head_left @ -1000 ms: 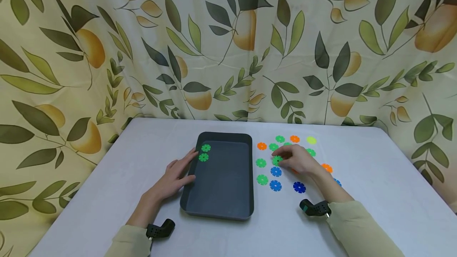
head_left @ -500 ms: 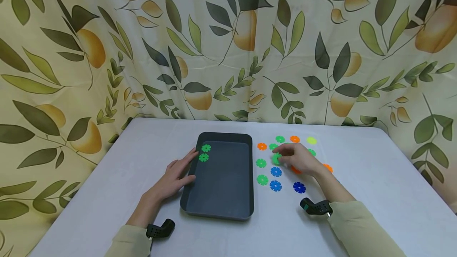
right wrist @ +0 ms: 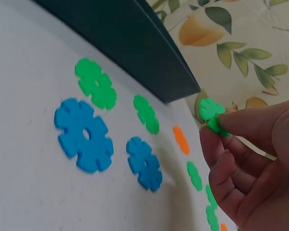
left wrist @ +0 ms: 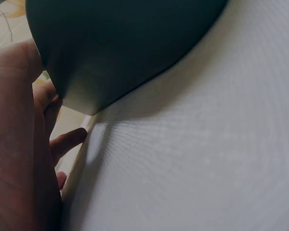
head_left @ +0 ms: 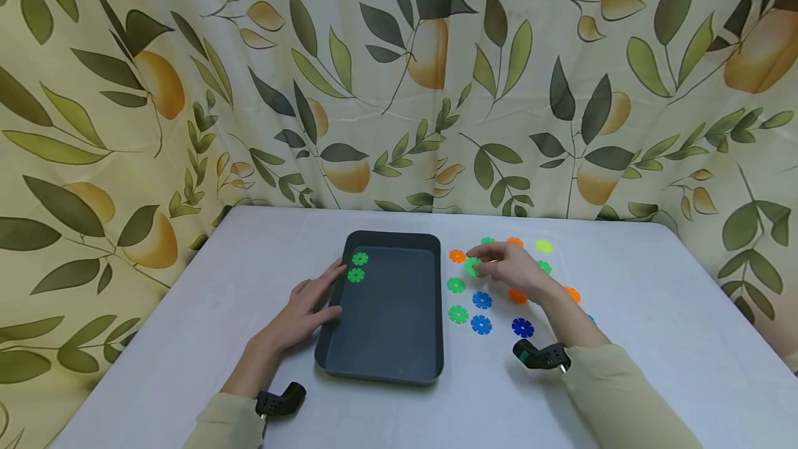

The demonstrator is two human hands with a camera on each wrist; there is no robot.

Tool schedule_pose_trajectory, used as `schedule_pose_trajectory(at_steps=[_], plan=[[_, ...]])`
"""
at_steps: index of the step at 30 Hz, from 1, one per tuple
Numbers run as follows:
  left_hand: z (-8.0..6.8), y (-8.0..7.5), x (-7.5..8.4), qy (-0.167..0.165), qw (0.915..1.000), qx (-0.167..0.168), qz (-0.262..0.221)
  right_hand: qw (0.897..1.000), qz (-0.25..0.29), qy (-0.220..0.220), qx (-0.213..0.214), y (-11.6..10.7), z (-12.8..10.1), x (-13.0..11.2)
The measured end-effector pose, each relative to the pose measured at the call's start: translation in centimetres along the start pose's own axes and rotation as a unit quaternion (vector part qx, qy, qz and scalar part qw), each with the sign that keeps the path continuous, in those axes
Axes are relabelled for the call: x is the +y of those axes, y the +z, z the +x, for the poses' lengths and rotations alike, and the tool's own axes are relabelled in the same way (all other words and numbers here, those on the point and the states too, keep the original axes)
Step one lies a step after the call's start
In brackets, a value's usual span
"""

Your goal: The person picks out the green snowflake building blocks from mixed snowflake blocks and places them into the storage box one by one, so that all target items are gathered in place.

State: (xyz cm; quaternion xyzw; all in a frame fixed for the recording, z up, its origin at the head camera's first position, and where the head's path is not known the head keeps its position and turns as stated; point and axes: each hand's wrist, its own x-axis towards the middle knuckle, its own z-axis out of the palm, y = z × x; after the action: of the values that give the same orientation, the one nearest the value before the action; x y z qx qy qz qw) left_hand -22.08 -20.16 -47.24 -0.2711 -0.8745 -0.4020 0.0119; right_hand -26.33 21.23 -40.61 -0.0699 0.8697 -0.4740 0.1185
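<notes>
1. My right hand [head_left: 514, 270] pinches a green disc [right wrist: 211, 114] between thumb and fingertips, clear of the table [head_left: 654, 310]. From the head view, that disc [head_left: 472, 265] sits just right of the tray's far right corner, above the other loose pieces.

2. My left hand [head_left: 308, 310] lies flat with straight fingers against the tray [head_left: 386, 359] on its left wall, holding nothing. The left wrist view shows only palm, the dark wall and the tablecloth.

3. Two green discs [head_left: 357, 266] already lie in the tray's far left corner, one just behind the other. I judge this the carry step: one piece is picked and raised but not yet over the tray.

4. Loose on the cloth are green ones [head_left: 457, 300], blue ones [head_left: 481, 312], a dark blue one [head_left: 522, 327], orange ones [head_left: 457, 255] and a yellow-green one [head_left: 544, 246], all right of the tray.

5. The next move, as I read it, calls for a leftward sweep over the right wall, high enough to clear the rim, then release near the two greens.

6. The disc is thin and held by its edge, so I would keep the pinch firm until it is over the tray floor.
</notes>
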Motion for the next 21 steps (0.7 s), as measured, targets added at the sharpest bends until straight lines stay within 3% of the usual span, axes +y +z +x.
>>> schedule_pose_trajectory(at_steps=[21], plan=[[0.0,-0.2,0.4,0.0,1.0,-0.003,0.0,0.998,0.054,-0.03,-0.007,3.4,2.1,-4.4]])
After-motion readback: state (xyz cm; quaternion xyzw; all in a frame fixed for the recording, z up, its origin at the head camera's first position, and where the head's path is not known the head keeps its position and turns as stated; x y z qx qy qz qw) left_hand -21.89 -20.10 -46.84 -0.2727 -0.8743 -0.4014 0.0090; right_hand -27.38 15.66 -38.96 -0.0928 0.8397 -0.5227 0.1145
